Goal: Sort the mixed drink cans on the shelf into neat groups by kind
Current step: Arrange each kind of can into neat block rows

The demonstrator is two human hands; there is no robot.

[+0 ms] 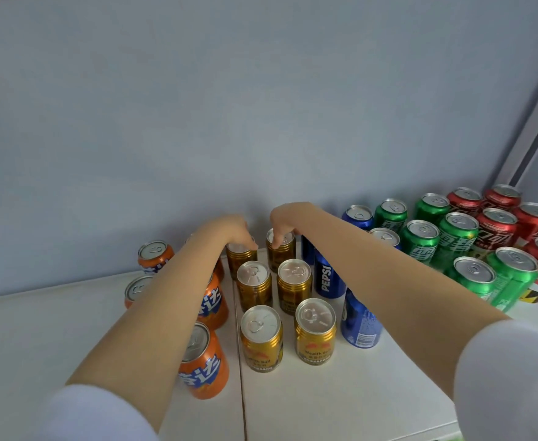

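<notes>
Both arms reach over the front rows to the back of the shelf point(324, 393). There the left hand point(232, 232) has its fingers curled down over the rim of the rear left gold can point(240, 261), and the right hand point(285, 219) pinches the top of the rear right gold can point(282, 259) the same way. Gripping from above looks like the only way in, since the four other gold cans point(294, 286) stand close in front in two pairs. I'd guess these two are being squared up to finish a tidy two-wide column near the back wall point(261, 106). Orange cans point(204, 367) crowd just beside the left forearm and blue cans point(326, 278) just beside the right, so a careless elbow could tip one. Green cans point(420, 240) and red cans point(496, 232) stand grouped toward the shelf's right end, near the back corner.
</notes>
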